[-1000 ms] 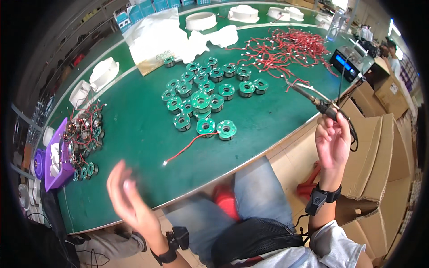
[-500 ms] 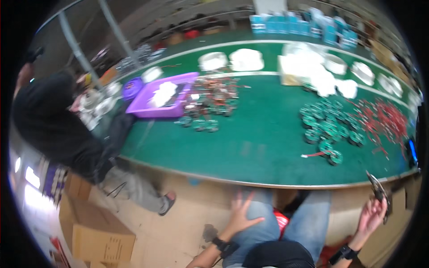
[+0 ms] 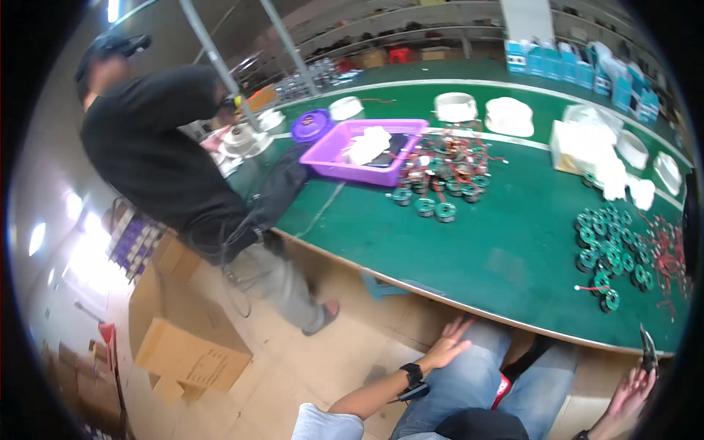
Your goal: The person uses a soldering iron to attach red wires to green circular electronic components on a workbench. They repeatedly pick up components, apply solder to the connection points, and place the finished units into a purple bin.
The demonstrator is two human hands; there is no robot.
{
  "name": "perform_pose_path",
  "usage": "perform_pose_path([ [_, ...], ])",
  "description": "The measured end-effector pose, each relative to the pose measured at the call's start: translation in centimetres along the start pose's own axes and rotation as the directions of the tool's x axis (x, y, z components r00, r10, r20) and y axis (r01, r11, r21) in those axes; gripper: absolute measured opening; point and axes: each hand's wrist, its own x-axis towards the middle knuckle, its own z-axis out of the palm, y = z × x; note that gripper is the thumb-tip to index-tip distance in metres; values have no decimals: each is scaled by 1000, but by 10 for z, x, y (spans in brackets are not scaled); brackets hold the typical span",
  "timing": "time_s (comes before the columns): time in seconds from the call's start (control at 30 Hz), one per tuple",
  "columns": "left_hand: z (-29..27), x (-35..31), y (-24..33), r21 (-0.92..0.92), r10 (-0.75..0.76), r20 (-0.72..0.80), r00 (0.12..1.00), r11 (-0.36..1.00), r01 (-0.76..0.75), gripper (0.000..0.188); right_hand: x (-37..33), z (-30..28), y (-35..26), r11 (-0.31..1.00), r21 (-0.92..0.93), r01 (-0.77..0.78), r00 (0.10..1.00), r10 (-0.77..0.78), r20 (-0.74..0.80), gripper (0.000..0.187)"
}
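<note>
My left hand (image 3: 447,347) lies by my left thigh below the table's front edge, fingers stretched out, holding nothing. My right hand (image 3: 632,390) is at the lower right, its fingers closed round a pair of pliers (image 3: 648,350) with metal jaws pointing up beside the table edge. Nearest to the pliers on the green tabletop (image 3: 506,257) are several round green parts (image 3: 605,249), one with a red lead sticking out. Right of them lies a heap of red wires (image 3: 666,253). The pliers' handles are mostly hidden by my fingers.
A purple basket (image 3: 359,172) holds white and dark items. Beside it sits a pile of wired round parts (image 3: 447,169). White rings (image 3: 455,108) and a white bag (image 3: 587,143) stand farther back. A person in black (image 3: 161,139) works at left, near an open cardboard box (image 3: 194,352).
The view has swung left, so the table's contents appear farther right. My left hand's spread fingers have drawn closer together. My right hand still holds the pliers.
</note>
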Motion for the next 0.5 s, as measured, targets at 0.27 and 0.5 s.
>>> perform_pose_path([
  [0.27,-49,-6,-101,659,-216,493,843,725,-199,45,-30,34,-10,994,33,102,994,-104,45,22],
  [0.5,-33,-50,-89,-114,-320,224,921,929,351,30,-30,53,-16,993,104,49,995,-58,85,9],
])
